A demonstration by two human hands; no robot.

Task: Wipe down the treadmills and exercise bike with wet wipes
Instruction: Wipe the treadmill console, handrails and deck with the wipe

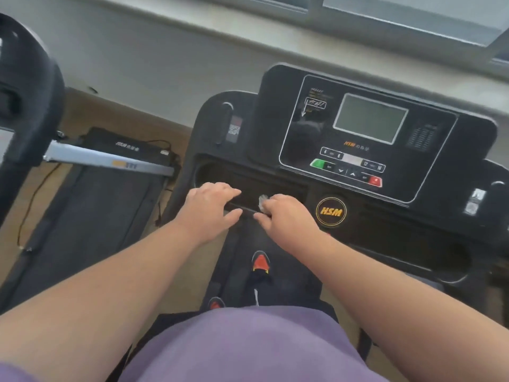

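Observation:
A black treadmill console [429,150] with a grey screen [370,118] and a round HSM badge [331,211] stands in front of me. My left hand [210,208] lies on the front edge of the console's left tray with its fingers stretched out. Just to its right, my right hand [283,216] grips a crumpled white wet wipe [263,200] against the same edge. Only a small tuft of the wipe shows past the fingers. The treadmill's belt [292,282] runs below my arms, with my red and black shoes on it.
A second treadmill [91,216] lies to the left, with a grey upright bar [110,161] and a loose cable on the wooden floor. Part of another black console [24,86] is at the far left. A grey wall and window sill run behind.

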